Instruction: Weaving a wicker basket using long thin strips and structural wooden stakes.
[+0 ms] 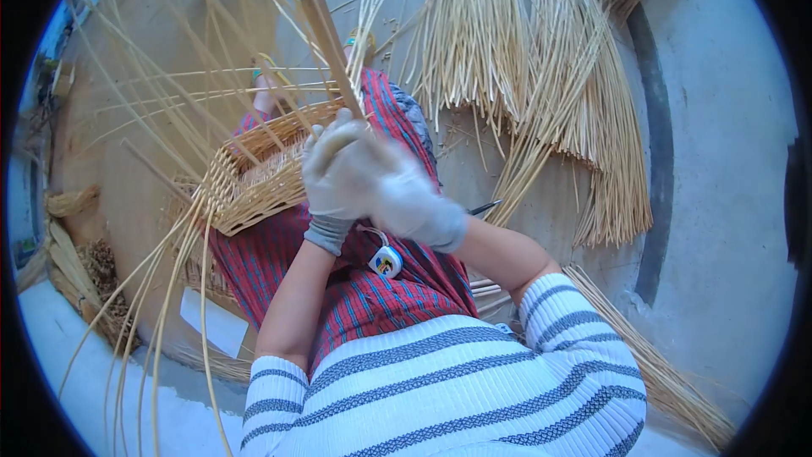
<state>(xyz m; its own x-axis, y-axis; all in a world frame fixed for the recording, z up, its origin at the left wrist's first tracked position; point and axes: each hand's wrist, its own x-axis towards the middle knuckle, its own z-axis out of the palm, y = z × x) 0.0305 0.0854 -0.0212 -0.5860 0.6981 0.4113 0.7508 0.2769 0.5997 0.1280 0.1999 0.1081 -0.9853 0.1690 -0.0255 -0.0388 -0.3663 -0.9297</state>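
1. Gloved left hand (328, 182) and blurred, gloved right hand (414, 200) overlap; I cannot tell whether either grips anything.
2. Wicker basket (258, 207), trailing long strands, sits at nine o'clock from them, over red striped cloth (381, 305).
3. Pale reed bundles (486, 42) lie toward two o'clock.

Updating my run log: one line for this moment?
left hand: gloved, by wicker basket; right hand: gloved, overlapping left; basket: over striped cloth

White-gloved hands (331, 176), grey cuffs (328, 234), grey-striped white top (423, 377)
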